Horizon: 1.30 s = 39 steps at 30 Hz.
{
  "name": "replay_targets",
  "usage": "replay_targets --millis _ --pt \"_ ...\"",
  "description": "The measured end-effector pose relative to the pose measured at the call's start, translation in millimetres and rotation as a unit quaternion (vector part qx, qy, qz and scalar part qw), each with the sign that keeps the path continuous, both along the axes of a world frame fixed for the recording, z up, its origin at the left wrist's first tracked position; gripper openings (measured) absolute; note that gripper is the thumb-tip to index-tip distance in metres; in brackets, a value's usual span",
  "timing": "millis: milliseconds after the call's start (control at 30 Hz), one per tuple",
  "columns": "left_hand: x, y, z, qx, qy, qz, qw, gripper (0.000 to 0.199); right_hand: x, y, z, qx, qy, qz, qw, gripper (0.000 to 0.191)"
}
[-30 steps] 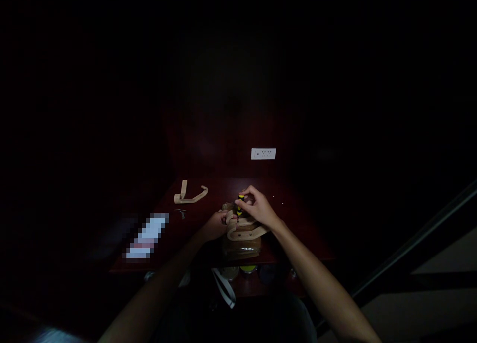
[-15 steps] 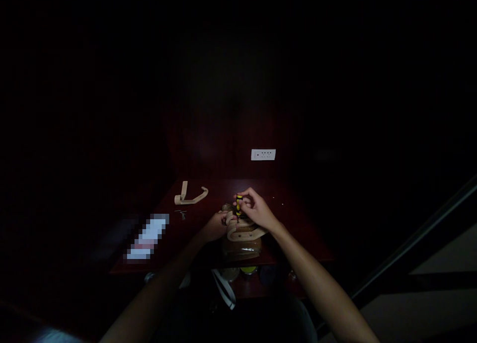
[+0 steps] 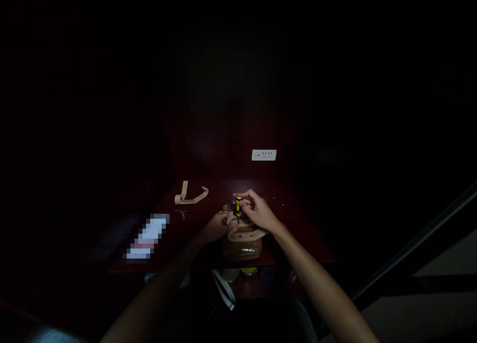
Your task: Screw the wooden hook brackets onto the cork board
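Note:
My right hand (image 3: 256, 210) is closed around a short yellow-and-black screwdriver (image 3: 238, 206), held upright with its tip down at a curved wooden piece. My left hand (image 3: 216, 226) grips the curled left end of the light wooden piece (image 3: 244, 236), which has bent strips and dark holes along it. Beneath the wood lies a brown package wrapped in clear plastic or tape (image 3: 244, 249). The tip's contact with the wood is too small to make out.
On the dark red table (image 3: 298, 243) at the back left lies another curved wooden piece (image 3: 192, 201). Several thin screws (image 3: 182, 214) are near it. A blurred-out pale rectangle (image 3: 148, 236) lies at left. A socket panel (image 3: 264, 155) is on the wall. Below, a white strap (image 3: 224, 291) hangs.
The screwdriver handle has turned a little in my right hand, and its tilt differs slightly. My left hand and the wooden piece stay in place.

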State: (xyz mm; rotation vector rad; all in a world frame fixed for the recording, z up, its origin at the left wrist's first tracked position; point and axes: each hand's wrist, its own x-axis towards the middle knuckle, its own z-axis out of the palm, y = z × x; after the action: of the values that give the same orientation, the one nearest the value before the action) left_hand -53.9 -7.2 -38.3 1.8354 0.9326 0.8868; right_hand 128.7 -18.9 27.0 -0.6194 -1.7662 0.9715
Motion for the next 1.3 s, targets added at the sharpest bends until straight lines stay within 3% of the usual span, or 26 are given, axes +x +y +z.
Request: replay_targets --millis 133,367,700,900,1100,1167,1300 --pt "0.7 -1.3 2.8 0.001 0.002 -0.004 1.000 0.032 -0.3 8.5 -8.0 -0.021 0.012 -0.004 1.000 0.030" --pt "1.4 -5.2 8.8 0.011 0.021 0.013 1.000 0.032 1.6 9.3 -7.1 0.027 -0.023 -0.127 0.991 0.026" --pt "1.0 -2.9 6.2 0.016 0.020 0.007 1.000 0.034 0.8 -4.1 3.2 -0.002 0.011 0.009 1.000 0.019" --pt "0.2 -0.6 1.3 -0.004 0.007 0.001 1.000 0.035 -0.4 5.6 -4.8 0.016 -0.012 -0.060 0.998 0.025" --pt "0.3 -1.9 2.8 0.013 0.004 -0.005 1.000 0.033 -1.5 5.8 -0.4 0.109 -0.083 -0.171 0.976 0.024" --pt "1.2 -3.4 5.1 0.015 0.007 -0.002 1.000 0.032 -1.0 4.0 2.8 0.121 -0.087 -0.172 0.974 0.025" --pt "2.4 -4.4 6.6 0.017 0.010 0.001 1.000 0.033 1.6 -1.2 7.4 0.112 -0.090 -0.108 0.984 0.024"
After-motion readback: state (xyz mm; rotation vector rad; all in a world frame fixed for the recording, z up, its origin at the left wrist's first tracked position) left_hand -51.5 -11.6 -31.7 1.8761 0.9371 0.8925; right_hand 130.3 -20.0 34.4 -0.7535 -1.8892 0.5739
